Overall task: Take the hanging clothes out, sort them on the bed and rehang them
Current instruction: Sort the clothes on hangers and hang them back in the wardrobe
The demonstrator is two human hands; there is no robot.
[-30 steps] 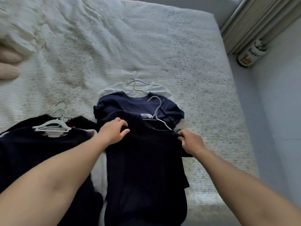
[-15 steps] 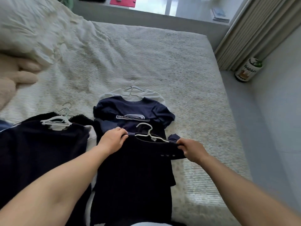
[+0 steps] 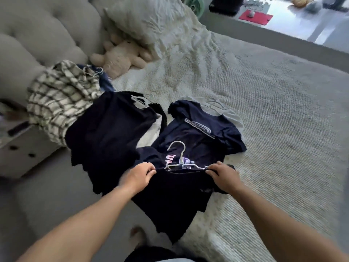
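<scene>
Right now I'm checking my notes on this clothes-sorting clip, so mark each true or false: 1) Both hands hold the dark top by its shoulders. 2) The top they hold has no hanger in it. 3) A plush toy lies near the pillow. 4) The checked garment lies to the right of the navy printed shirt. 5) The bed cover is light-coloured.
1) True: the left hand and right hand each keep a grip on a shoulder of the dark top.
2) False: a white hanger sits in its neck.
3) True: the plush toy lies below the pillow.
4) False: the checked garment lies left of the navy printed shirt.
5) True: the bed cover is pale.
</scene>
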